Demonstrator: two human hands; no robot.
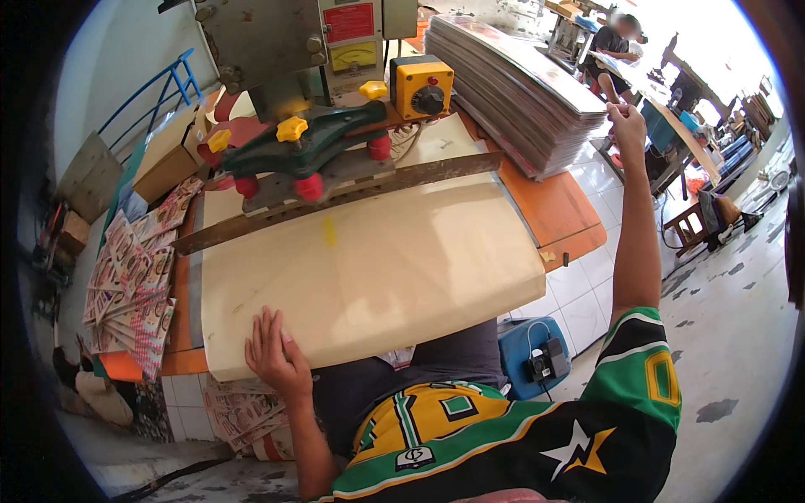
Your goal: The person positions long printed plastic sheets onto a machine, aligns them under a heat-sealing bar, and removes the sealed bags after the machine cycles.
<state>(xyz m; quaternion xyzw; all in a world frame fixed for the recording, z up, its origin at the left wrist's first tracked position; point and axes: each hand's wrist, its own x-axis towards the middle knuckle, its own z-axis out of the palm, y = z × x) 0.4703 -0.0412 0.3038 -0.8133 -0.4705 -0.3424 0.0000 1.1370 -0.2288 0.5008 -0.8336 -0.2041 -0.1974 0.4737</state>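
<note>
My left hand (277, 354) lies with its fingers spread on the near edge of a smooth beige sheet (394, 268), which covers the work surface and bends down at the front. My right arm is stretched far out to the right. There my right hand (627, 132) pinches the near right corner of the top sheet (558, 71) on a tall stack of clear, glossy sheets (503, 92). Above the beige sheet stands a press machine with a long metal bar (352, 201), a dark green bracket (310, 142), yellow star knobs and red feet.
A yellow control box (422, 88) with a black dial sits beside the machine. Printed pouches (134, 277) lie piled at the left, near a cardboard box (172, 151). A blue stool (534, 356) holding a black adapter stands below the orange table (558, 214). Another person (616, 50) sits far right.
</note>
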